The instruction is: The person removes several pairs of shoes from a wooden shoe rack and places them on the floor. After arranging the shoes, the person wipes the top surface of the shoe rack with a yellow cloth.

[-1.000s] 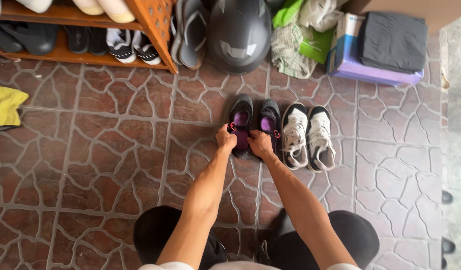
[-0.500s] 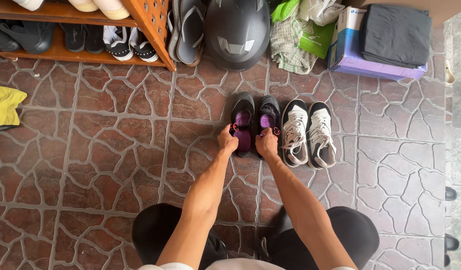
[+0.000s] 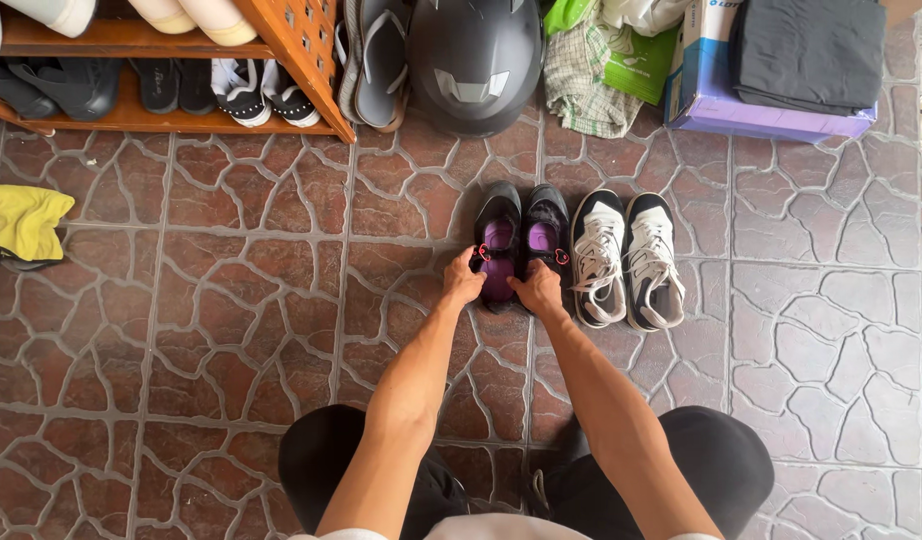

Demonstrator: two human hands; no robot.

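Note:
A pair of small black shoes with purple insoles stands on the tiled floor, toes pointing away from me. My left hand point(image 3: 464, 280) grips the heel of the left small shoe point(image 3: 499, 228). The heel of the right small shoe point(image 3: 545, 222) is gripped by my right hand point(image 3: 539, 292). The two shoes touch side by side. Just to their right stands a pair of black-and-white laced sneakers point(image 3: 626, 255), apart from my hands.
A wooden shoe rack point(image 3: 171, 75) with several shoes fills the top left. Sandals point(image 3: 376, 60) and a dark helmet point(image 3: 476, 60) lean beyond the shoes. Cloth bags point(image 3: 591, 70) and a purple box point(image 3: 771, 110) under folded dark cloth are top right. A yellow rag point(image 3: 26, 220) lies far left.
Both hands have pushed the small black shoes a little farther away and closer together. The view has shifted slightly, so everything sits a bit to the right.

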